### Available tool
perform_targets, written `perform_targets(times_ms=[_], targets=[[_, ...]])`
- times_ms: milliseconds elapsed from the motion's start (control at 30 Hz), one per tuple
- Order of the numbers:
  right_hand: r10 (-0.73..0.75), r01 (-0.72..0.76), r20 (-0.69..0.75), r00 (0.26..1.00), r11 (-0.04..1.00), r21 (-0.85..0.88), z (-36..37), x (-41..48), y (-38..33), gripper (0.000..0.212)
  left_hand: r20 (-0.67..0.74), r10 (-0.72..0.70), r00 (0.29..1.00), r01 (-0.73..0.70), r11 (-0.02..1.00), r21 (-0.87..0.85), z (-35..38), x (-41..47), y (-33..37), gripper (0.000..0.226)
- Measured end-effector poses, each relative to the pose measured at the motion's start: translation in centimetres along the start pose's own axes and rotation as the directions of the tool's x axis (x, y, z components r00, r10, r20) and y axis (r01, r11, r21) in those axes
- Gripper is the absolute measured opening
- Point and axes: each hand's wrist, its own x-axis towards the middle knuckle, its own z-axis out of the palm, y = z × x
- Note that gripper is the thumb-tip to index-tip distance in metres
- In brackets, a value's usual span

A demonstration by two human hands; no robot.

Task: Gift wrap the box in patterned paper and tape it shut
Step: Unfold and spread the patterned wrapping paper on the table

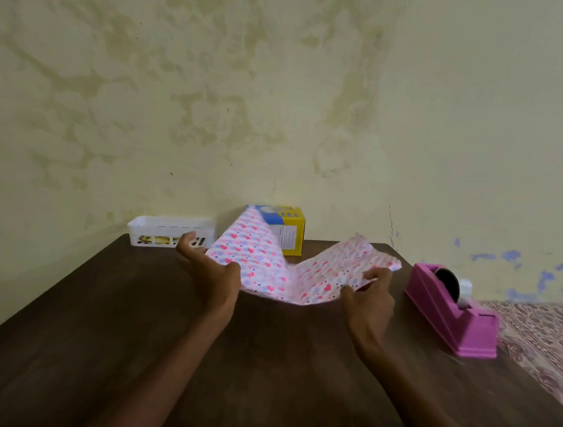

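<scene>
A sheet of pink heart-patterned wrapping paper (269, 266) is lifted in a V shape over the middle of the dark wooden table (130, 319). My left hand (213, 268) holds its left edge and my right hand (370, 291) pinches its right edge. Behind the paper, against the wall, stands the yellow and blue box (290, 229), its left part hidden by the raised paper. A pink tape dispenser (450, 314) sits at the table's right edge, to the right of my right hand.
A white slotted plastic basket (171, 230) with something yellow inside stands at the back left by the wall. A patterned cloth surface (549, 342) lies beyond the table's right edge. The stained wall closes off the far side.
</scene>
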Motion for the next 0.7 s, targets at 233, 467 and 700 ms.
perform_targets(times_ms=[233,467,700], targets=[[0.243,0.115,0.417,0.876,0.735,-0.669,-2.0,0.1,-0.6,0.032,0.241,-0.096,0.966,-0.052,0.839,0.542,-1.0,-0.1,-1.8,0.053],[0.031,0.342,0.421,0.907,0.528,-0.777,-1.1,1.4,-0.9,0.018,0.434,-0.13,0.892,-0.296,0.559,0.775,-0.5,1.6,-4.4,0.07],[-0.065,0.48,0.671,0.739,0.75,-0.456,3.2,3.6,1.4,0.03,0.287,-0.437,0.852,0.073,0.642,0.764,2.5,6.9,-7.8,0.075]])
